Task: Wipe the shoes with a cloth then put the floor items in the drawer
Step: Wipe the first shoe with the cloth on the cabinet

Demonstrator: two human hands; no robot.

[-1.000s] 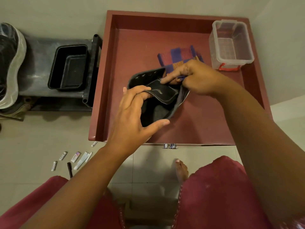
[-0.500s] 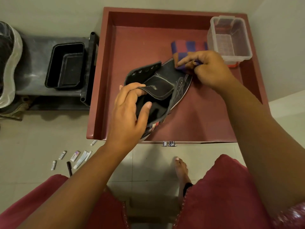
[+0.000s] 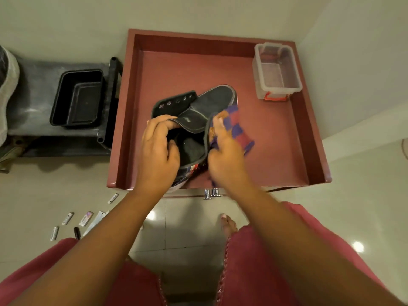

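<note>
A person is standing over an open red drawer point(image 3: 298, 138), holding a dark shoe point(image 3: 212, 102) above its near-left part. The shoe is pointing its toe far and right, with its tongue folded out over the opening and its eyelet flap standing up on the left. The left hand point(image 3: 157, 155) is gripping the shoe at the collar, fingers curled over the left rim and thumb reaching into the opening. The right hand point(image 3: 225, 157) is holding a checked cloth point(image 3: 236, 129) against the right side of the shoe, fingers pressed together and curled round the cloth, which is blurred at its right edge. A strip of coloured pattern is showing on the shoe's near side, between the two hands.

A clear tub point(image 3: 277, 69) with a red clip is sitting in the far-right corner of the drawer, well apart from the shoe. Two metal knobs point(image 3: 210, 193) are showing at the drawer's near edge.

On the floor point(image 3: 187, 228) to the near left, small items point(image 3: 86, 219) are lying scattered: several small tubes or sticks, a packet and a dark stick. What they are exactly is too small to tell. Left of the drawer, a black tray point(image 3: 77, 98) is resting on a dark low stand point(image 3: 33, 102). A bare foot point(image 3: 228, 224) is showing on the tiles below the knobs.
</note>
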